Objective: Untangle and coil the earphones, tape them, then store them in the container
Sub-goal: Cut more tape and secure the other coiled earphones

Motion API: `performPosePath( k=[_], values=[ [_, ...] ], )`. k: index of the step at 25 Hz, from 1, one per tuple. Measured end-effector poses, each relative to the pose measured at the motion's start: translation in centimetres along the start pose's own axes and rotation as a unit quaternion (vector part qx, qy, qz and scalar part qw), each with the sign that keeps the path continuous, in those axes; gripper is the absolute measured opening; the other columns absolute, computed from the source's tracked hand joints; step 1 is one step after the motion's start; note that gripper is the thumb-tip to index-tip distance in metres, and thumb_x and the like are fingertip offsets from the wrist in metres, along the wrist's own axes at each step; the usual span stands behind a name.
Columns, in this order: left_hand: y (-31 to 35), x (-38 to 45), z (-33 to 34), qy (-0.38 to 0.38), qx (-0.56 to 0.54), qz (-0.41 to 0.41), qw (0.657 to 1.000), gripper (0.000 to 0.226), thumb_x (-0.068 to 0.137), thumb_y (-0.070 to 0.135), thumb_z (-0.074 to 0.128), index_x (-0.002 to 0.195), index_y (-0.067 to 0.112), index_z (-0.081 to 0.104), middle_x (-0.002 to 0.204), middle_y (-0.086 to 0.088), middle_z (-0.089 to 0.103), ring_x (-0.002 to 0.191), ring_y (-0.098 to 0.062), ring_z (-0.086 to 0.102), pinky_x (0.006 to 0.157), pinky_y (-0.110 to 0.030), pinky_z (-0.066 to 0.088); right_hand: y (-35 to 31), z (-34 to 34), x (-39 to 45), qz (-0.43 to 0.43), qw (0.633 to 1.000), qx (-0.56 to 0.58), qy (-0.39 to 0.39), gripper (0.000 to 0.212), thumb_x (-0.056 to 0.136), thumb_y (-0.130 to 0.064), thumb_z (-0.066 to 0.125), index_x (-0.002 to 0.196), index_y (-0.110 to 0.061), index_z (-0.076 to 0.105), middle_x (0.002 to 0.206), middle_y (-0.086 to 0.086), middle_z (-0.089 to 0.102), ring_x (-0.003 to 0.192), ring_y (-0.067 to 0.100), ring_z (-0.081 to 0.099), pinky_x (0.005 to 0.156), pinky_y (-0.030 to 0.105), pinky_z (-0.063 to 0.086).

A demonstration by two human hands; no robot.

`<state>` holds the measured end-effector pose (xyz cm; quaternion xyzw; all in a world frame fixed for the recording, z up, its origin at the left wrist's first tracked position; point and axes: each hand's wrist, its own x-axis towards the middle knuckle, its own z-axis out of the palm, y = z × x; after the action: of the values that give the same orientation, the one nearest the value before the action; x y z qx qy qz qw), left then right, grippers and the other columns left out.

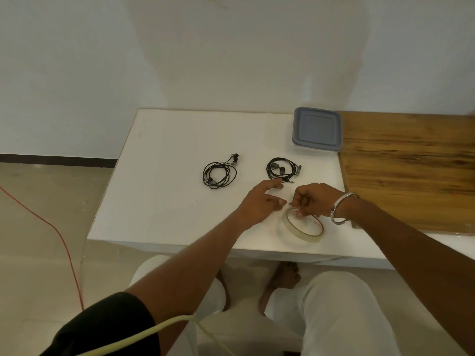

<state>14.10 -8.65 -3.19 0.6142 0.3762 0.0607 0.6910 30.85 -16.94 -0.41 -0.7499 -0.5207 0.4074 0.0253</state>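
Two coiled black earphones lie on the white table (159, 191): one coil (219, 173) toward the middle, the other (282, 170) to its right. A roll of clear tape (303, 226) stands near the table's front edge. My right hand (314, 200) is over the roll, its fingers pinched on the tape's loose end. Just left of it, my left hand (262, 201) has its thumb and a finger at that same tape end, with the index finger stretched toward the right coil. The container (317, 129), clear with a grey-blue lid on it, sits at the back right.
A wooden board (411, 170) covers the table's right side, next to the container. A red cable (59, 235) runs over the floor on the left. My knees and bare feet are under the table's front edge.
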Motion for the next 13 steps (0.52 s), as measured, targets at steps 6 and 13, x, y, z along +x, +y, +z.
performPosePath(
  k=[6, 13],
  values=[
    [0.2, -0.5, -0.2, -0.076, -0.063, -0.024, 0.995, 0.055, 0.091, -0.004, 0.059, 0.142, 0.011, 0.044, 0.139, -0.006, 0.051, 0.106, -0.016, 0.061, 0.078, -0.017, 0.057, -0.2, 0.0, 0.1, -0.029, 0.999, 0.012, 0.022, 0.019, 0.075, -0.018, 0.078, 0.085, -0.023, 0.063, 0.082, -0.002, 0.063, 0.069, 0.01, 0.056, 0.068, 0.019, 0.046],
    [-0.1, -0.4, -1.0, -0.062, -0.093, -0.019, 0.994, 0.063, 0.082, -0.007, 0.069, 0.139, 0.007, 0.046, 0.136, -0.011, 0.053, 0.105, -0.02, 0.064, 0.086, -0.024, 0.057, -0.2, -0.1, 0.2, -0.033, 0.999, -0.006, 0.018, 0.019, 0.075, -0.02, 0.078, 0.088, -0.021, 0.064, 0.086, 0.001, 0.064, 0.073, 0.013, 0.055, 0.073, 0.025, 0.048]
  ],
)
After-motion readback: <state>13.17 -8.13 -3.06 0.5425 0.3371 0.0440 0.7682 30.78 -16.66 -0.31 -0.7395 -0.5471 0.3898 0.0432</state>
